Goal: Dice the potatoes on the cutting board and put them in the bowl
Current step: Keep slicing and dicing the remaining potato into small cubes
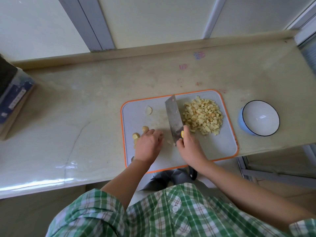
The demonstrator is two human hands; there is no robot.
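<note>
a pale, scuffed stone counter [85, 100] runs under a window, with faint pink and blue marks on it toward the far edge. the grey cutting board [227, 146] with its orange rim lies in front of me. the diced pile [203, 115] sits on the board's far right part, and a few uncut potato pieces [145, 129] lie at its left edge. a thin slice [148, 110] lies alone farther back.

my right hand [189, 144] is clamped on the cleaver [173, 113] where blade meets handle, and the blade points away from me between the pile and the bare middle of the board. my left hand [148, 144] lies knuckles up just left of the blade, fingers bent down to the board. what is under them is hidden, so i cannot tell whether it grips a piece.

the pieces look small, firm and probably wet from cutting, so i judge they will slip and roll. i would pin each on a flat cut face with my fingertips tucked back. the dice are light and loose, better scooped on the wide blade than pinched.

the empty white bowl [242, 124] with a blue outside stands on the counter just right of the board, nothing between. a stack of boxes [15, 98] sits far left, well apart.
</note>
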